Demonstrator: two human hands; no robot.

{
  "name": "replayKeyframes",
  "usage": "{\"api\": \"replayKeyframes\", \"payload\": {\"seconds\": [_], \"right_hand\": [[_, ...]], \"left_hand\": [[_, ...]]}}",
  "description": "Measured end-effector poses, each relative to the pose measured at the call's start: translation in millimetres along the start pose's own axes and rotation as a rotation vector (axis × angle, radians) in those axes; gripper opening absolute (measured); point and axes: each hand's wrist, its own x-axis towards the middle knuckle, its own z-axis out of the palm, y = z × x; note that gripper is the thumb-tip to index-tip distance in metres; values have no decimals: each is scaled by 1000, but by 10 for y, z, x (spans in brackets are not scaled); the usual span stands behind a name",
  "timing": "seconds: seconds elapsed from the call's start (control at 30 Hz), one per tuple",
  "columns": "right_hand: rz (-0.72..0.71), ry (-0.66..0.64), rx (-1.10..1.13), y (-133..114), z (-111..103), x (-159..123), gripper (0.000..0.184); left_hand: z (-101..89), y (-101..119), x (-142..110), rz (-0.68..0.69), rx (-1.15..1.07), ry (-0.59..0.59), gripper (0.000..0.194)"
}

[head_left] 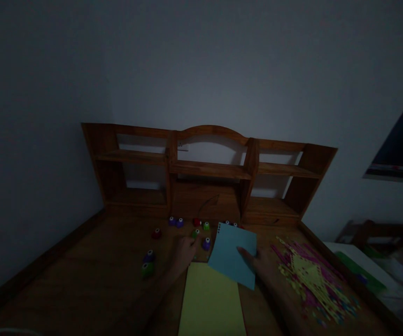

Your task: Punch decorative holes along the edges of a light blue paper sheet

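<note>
My right hand (256, 262) grips a blue sheet of paper (230, 249) by its right side, the thumb lying on top. The sheet is tilted, with punched holes at its upper left corner, and overlaps the top of a yellow pad (210, 298). My left hand (184, 251) is left of the blue sheet, above the pad's top edge. Its index finger points at a small green toy with a white eye (196, 234); whether it touches is unclear in the dim light. Nothing shows in that hand. A purple eyed toy (206, 243) stands between the hand and the sheet.
More eyed toys stand around: a red one (156, 233), a green one (147, 269) and several others. Yellow and pink sticks (308, 275) lie heaped at right. A wooden shelf unit (208, 170) backs the desk (93, 275). Beyond its right edge is a chair (379, 233).
</note>
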Motion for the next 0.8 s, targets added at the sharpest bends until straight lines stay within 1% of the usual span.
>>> {"api": "replayKeyframes", "payload": {"seconds": [0.13, 0.23, 0.37, 0.47, 0.57, 0.63, 0.7, 0.8], "right_hand": [[3, 4, 5, 57, 5, 27, 42], [15, 27, -33, 16, -10, 10, 42], [21, 76, -93, -31, -44, 10, 43], [25, 111, -106, 10, -72, 56, 47], [4, 128, -67, 88, -102, 111, 51], [5, 135, -49, 138, -122, 142, 53], [30, 150, -86, 179, -139, 167, 54], [46, 187, -124, 212, -149, 191, 57]], "left_hand": [[-8, 17, -16, 18, 22, 3, 60], [-21, 25, -23, 31, 40, -3, 60], [-49, 30, -16, 2, 9, 21, 59], [-75, 48, -11, -4, -25, 56, 58], [-79, 61, -24, 10, -50, 44, 56], [-67, 58, -41, 60, -67, 18, 51], [-62, 58, -53, 113, -85, 13, 43], [-138, 120, -33, 136, -110, 61, 31]]}}
